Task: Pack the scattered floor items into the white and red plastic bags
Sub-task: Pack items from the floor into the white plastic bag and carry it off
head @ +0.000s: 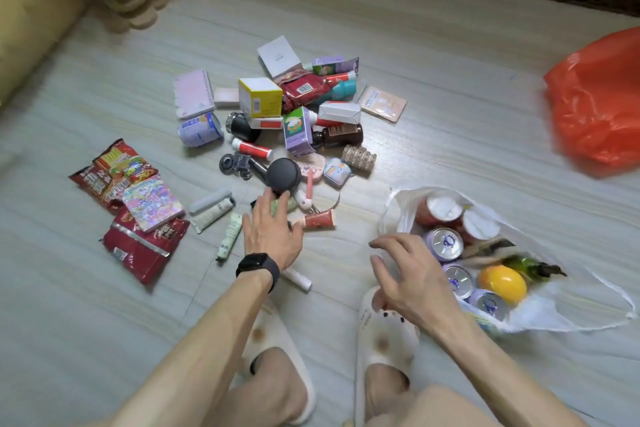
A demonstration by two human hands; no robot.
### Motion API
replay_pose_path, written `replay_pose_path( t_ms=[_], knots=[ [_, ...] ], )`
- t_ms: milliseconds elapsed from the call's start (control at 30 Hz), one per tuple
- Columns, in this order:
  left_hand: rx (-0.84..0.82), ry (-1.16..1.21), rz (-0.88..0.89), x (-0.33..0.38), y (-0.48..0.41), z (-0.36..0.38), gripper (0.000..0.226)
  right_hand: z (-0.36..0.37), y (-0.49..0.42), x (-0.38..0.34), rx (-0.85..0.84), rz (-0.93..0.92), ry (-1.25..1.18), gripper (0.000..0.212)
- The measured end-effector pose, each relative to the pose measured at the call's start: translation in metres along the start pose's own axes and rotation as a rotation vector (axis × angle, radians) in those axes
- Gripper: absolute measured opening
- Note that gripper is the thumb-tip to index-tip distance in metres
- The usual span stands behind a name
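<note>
A pile of small items lies on the floor: a yellow box (260,96), a purple carton (298,130), a brown bottle (341,135), a round dark grey object (284,175), tubes and tins. Snack packets (131,198) lie to the left. My left hand (272,230), fingers spread, hovers over tubes just below the grey object and holds nothing. The white bag (540,308) lies open at the right with cans, a yellow ball and a green bottle inside. My right hand (405,270) is open at the bag's left rim. The red bag (599,104) lies far right.
My two feet in white slippers (384,333) stand at the bottom centre. A beige cushion edge is at the left, a radiator pipe and a red object at the top left, and a dark patterned skirting along the top.
</note>
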State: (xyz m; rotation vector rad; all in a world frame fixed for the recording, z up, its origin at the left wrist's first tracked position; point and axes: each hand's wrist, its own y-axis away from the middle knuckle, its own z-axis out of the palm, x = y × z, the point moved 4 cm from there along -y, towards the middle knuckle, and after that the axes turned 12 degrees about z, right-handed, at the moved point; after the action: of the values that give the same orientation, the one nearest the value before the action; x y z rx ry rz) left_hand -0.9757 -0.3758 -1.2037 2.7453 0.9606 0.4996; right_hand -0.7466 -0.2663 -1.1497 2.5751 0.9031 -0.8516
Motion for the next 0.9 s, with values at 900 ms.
replay_pose_path(
  t_ms=[900],
  knots=[
    [-0.331,0.149,0.099,-0.019,0.008,0.076,0.031,-0.009,0.044,0.018,-0.146,0.702,-0.532,0.018]
  ],
)
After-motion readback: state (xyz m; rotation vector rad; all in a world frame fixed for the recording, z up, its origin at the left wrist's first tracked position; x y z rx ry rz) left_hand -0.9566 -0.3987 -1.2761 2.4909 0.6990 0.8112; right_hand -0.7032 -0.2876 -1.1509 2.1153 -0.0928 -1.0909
